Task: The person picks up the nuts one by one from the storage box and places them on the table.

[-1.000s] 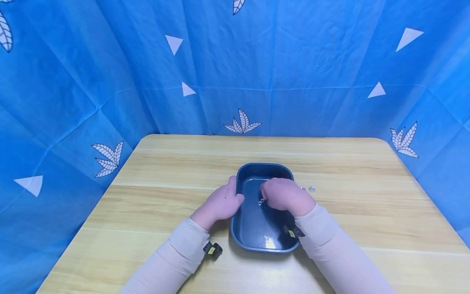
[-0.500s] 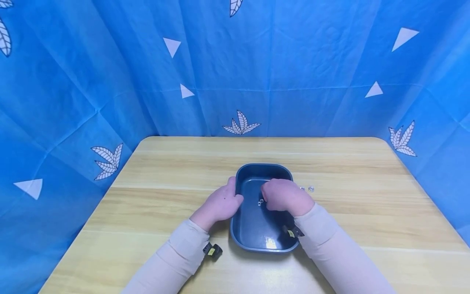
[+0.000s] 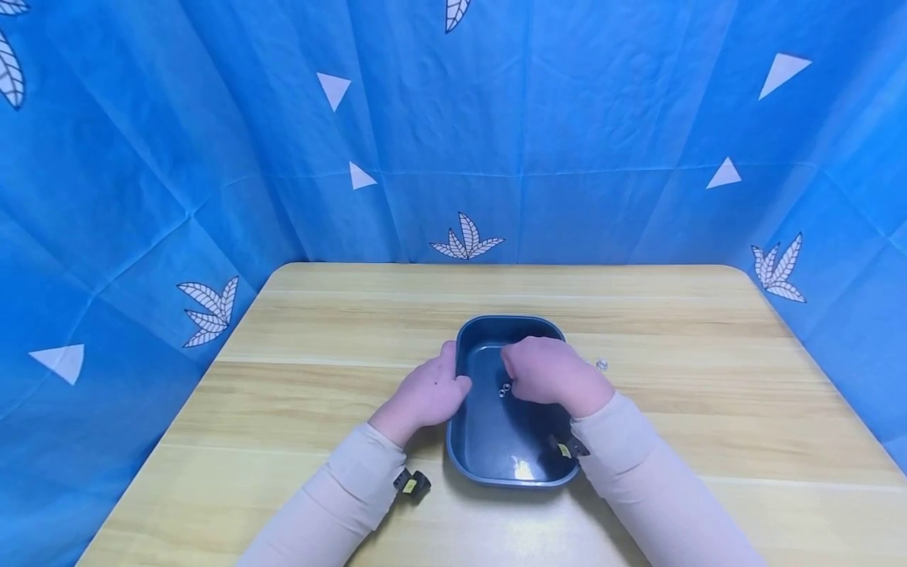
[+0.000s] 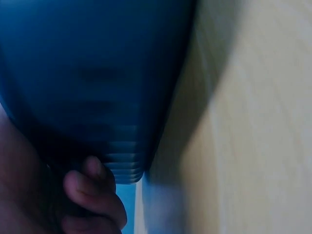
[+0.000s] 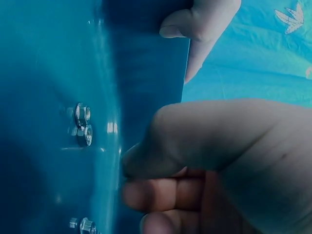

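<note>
A dark blue rectangular tray [image 3: 513, 480] stands on the table. My left hand [image 3: 427, 391] grips its left wall, the thumb over the rim [image 5: 186, 63] and the other fingers [image 4: 92, 195] curled against the outside. Over the tray hovers my right hand [image 3: 553, 376], fingers curled and thumb close to the forefinger. I see nothing between those fingertips; their inner side is hidden. Two shiny metal flange nuts, one upper [image 5: 83, 114] and one lower [image 5: 86, 135], lie touching on the tray floor. Another small metal nut [image 5: 87, 225] shows at the lower edge of the right wrist view.
One more metal nut [image 3: 601, 365] lies on the wooden table [image 3: 708, 425] right of the tray. A blue patterned curtain [image 3: 453, 118] hangs behind and along both sides of the table.
My right hand has risen slightly and shifted a little right. A second nut on the table beside the tray has dropped out of sight behind it. My left hand keeps its hold.
</note>
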`<state>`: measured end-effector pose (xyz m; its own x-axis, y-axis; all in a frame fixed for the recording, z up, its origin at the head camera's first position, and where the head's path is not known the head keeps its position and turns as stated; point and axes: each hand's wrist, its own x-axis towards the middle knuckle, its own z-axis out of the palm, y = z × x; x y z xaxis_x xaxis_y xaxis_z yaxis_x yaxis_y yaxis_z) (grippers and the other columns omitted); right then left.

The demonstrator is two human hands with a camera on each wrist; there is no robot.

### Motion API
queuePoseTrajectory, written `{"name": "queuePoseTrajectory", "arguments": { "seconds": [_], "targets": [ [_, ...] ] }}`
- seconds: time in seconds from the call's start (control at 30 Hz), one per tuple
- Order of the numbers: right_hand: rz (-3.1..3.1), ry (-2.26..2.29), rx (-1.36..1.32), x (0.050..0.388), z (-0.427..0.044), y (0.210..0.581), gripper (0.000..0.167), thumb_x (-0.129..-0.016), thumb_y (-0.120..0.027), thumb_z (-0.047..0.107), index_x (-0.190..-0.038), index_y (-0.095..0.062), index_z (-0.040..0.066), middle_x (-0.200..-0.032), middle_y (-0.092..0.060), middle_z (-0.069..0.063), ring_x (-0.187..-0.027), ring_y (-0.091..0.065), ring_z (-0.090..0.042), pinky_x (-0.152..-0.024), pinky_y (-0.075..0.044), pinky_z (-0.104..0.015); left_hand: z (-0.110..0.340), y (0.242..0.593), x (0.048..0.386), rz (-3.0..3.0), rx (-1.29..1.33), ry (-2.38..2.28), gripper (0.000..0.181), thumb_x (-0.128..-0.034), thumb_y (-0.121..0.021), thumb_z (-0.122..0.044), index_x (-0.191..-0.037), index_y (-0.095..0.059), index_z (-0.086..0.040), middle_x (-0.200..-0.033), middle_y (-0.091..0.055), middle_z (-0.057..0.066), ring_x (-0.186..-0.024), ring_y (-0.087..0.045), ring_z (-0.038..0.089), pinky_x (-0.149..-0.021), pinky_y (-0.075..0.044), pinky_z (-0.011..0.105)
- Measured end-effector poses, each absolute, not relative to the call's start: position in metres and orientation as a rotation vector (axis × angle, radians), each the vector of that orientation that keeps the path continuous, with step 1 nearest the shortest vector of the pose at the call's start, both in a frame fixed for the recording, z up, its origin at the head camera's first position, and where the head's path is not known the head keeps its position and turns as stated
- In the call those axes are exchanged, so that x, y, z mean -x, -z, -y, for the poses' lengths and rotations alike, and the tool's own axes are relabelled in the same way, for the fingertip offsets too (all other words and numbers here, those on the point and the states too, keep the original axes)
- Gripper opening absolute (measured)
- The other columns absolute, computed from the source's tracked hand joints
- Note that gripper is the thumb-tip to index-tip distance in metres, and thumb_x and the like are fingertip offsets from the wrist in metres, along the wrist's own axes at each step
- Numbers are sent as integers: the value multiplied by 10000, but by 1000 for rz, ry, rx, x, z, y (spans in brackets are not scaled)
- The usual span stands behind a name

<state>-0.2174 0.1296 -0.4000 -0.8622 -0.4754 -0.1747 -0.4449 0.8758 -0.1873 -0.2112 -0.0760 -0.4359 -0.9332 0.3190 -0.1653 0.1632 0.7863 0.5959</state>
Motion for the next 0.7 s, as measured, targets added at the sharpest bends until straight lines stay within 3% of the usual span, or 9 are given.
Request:
{"name": "queuePoseTrajectory", "arguments": {
  "seconds": [0.3, 0.7],
  "targets": [
    [-2837, 249, 721, 212, -128, 387, 221, -850, -721, 109, -769, -531, 188, -639, -535, 39, -601, -521, -156, -577, -425, -313, 76, 434, 211, -2745, -384, -836, 546, -1006, -500, -291, -1441, -342, -2, -1106, -608, 134, -865, -578, 241, -763, -480, 402],
    [-2865, 339, 763, 204, -133, 371, 221, -812, -669, 51, -745, -502, 178, -626, -484, 29, -592, -489, -172, -548, -373, -317, 76, 434, 211, -2750, -409, -829, 552, -1002, -509, -288, -1433, -340, 11, -1110, -612, 142, -890, -581, 238, -809, -487, 422]
  ]
}}
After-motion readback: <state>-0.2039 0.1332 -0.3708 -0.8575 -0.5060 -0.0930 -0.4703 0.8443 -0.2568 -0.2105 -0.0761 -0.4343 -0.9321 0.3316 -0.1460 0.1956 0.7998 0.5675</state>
